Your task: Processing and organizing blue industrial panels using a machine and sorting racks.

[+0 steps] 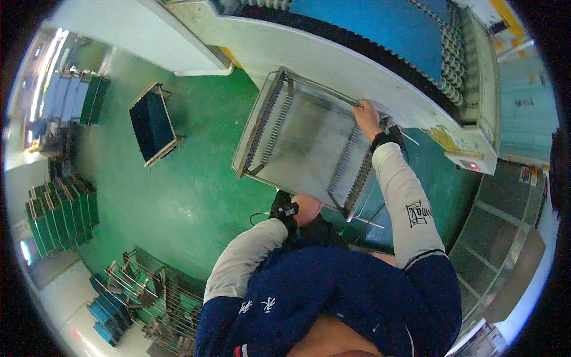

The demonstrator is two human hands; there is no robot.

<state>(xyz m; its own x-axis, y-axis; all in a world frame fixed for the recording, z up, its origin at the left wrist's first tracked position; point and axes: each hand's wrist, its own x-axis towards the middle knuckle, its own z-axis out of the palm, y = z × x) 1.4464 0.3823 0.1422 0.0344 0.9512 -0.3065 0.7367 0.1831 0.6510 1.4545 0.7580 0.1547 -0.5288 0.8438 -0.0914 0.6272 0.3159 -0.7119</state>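
Note:
A metal rack [309,134] with toothed rails along its left and right sides stands in front of me, close to a large machine. My right hand [367,118] reaches across to its far edge, fingers closed round the frame near the right corner. At the near edge is my left hand [307,209], curled just beside the frame. Its fingers are mostly hidden, so whether it grips the rack I cannot tell. Dark bands circle both wrists. Between the toothed rails, a flat grey surface shows.
The machine [333,56] has a blue bed and rows of rollers. A small dark-panelled rack [153,124] stands on the green floor [190,196] to the left. Racks of green panels [62,211] and metal racks [160,291] line the left side. A grey metal unit [496,238] is at right.

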